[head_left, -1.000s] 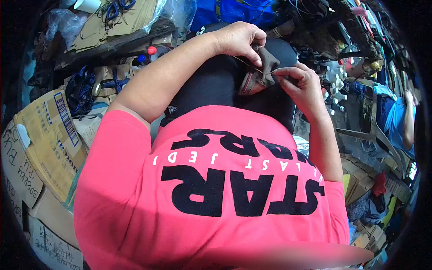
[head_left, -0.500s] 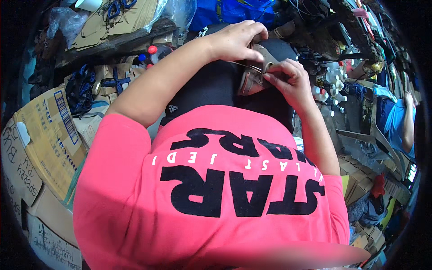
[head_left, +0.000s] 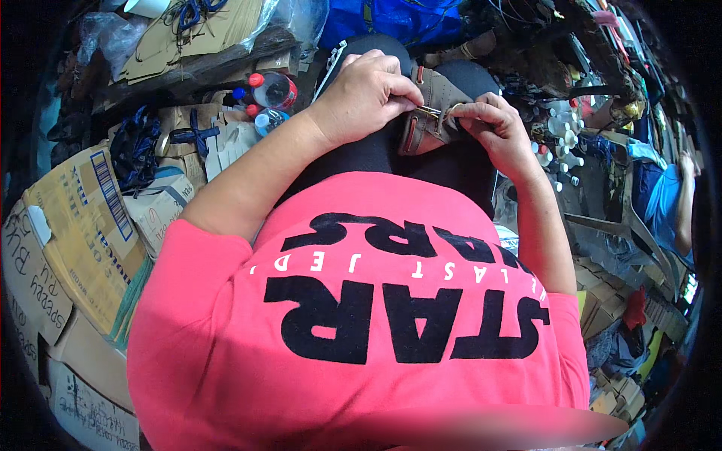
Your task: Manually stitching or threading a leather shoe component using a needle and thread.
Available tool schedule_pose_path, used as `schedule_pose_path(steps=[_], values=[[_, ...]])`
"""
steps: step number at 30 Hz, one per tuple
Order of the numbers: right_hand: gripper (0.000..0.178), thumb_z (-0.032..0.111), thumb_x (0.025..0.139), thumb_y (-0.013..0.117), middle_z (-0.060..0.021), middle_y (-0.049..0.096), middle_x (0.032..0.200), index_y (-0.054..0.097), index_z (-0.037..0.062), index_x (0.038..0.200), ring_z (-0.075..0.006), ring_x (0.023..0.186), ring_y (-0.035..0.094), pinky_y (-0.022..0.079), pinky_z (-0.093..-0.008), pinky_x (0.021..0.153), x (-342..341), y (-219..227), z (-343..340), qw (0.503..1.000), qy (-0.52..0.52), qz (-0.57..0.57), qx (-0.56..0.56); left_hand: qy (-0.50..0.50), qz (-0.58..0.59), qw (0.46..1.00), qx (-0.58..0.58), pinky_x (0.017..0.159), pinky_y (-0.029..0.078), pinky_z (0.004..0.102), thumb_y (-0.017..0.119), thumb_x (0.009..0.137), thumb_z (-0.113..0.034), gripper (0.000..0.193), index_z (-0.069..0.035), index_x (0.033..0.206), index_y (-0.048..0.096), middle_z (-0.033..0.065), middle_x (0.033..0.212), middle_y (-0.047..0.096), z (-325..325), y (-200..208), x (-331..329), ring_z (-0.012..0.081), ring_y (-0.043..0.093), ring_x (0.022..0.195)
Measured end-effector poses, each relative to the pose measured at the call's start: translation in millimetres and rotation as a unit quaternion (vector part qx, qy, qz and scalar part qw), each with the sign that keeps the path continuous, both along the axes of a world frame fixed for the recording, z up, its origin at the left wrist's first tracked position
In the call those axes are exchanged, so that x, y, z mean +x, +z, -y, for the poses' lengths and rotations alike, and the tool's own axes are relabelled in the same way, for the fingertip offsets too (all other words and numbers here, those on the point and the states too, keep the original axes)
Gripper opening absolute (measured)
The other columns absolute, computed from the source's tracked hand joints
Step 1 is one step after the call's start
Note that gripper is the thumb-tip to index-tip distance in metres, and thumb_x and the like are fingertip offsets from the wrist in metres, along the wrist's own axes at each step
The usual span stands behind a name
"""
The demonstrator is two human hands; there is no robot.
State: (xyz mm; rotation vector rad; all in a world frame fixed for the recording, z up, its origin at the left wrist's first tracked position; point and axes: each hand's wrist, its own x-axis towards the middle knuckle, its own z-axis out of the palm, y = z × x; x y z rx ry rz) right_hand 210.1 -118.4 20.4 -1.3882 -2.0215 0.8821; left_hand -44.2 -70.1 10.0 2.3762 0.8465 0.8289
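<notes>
A taupe leather shoe upper with reddish-brown trim rests across my dark-trousered knees. A thin, pale cord stretches over it between my two hands. My left hand is closed, its thumb and fingertips pinching the cord at the left side of the upper. On the other side my right hand is closed too, thumb and forefinger pinched where the cord meets the leather. The exact spot under those fingertips is hidden.
Plastic bottles with red and blue caps stand beyond my left forearm. Several small white bottles are at the right. Cardboard boxes pile up at the left. A person in blue is at the far right.
My left hand has come down and left from the top of the upper, uncovering more leather. My right hand has shifted slightly right, and the cord stays between them.
</notes>
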Motion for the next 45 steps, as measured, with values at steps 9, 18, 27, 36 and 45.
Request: schedule_pose_path(steps=[9,18,27,36,45], values=[[0.023,0.003,0.077,0.070,-0.0034,0.057,0.074,0.074,0.0148,0.096,-0.0190,0.073,0.053,0.043,-0.0311,0.068,1.5,-2.7,0.7,1.000,-0.008,-0.005,-0.017,-0.009,-0.021,0.999,0.045,0.071,0.040,0.0349,0.073,0.075,-0.014,0.009,-0.017,0.084,0.073,0.0017,0.071,0.050,0.4,5.0,2.3,0.0210,0.051,0.075],[0.025,0.004,0.076,0.072,-0.0020,0.056,0.069,0.075,0.0154,0.098,-0.0169,0.072,0.052,0.042,-0.0298,0.070,3.1,-5.0,1.5,0.998,-0.016,-0.044,-0.043,-0.026,0.010,0.998,0.049,0.074,0.040,0.0339,0.073,0.074,-0.014,0.012,-0.018,0.086,0.074,0.0001,0.075,0.055,0.5,-3.5,3.0,0.0203,0.054,0.081],[0.022,0.013,0.073,0.077,0.0004,0.063,0.073,0.075,0.0156,0.095,-0.0162,0.072,0.052,0.041,-0.0301,0.071,-10.7,-13.7,1.1,0.999,-0.033,0.025,0.022,0.007,0.011,0.998,-0.053,0.075,0.040,0.0327,0.075,0.071,-0.019,0.012,-0.014,0.081,0.069,-0.0015,0.074,0.065,0.1,-16.3,13.9,0.0183,0.059,0.078],[0.010,0.014,0.074,0.078,-0.0020,0.066,0.076,0.073,0.0100,0.082,-0.0149,0.071,0.058,0.046,-0.0287,0.068,-1.1,-17.8,-5.0,0.988,-0.087,-0.110,-0.064,0.001,0.067,0.998,-0.017,0.080,0.040,0.0348,0.077,0.069,-0.016,0.012,-0.012,0.075,0.067,0.0001,0.075,0.064,-8.4,-16.0,15.6,0.0211,0.058,0.078],[0.007,0.016,0.082,0.063,-0.0062,0.065,0.082,0.064,0.0128,0.088,-0.0277,0.089,0.060,0.036,-0.0425,0.087,-17.6,28.0,-0.7,0.965,0.061,0.244,0.072,-0.030,-0.124,0.990,0.066,0.077,0.035,0.0365,0.064,0.080,-0.013,0.006,-0.011,0.084,0.060,0.0030,0.079,0.059,6.0,12.7,9.5,0.0218,0.059,0.082]])
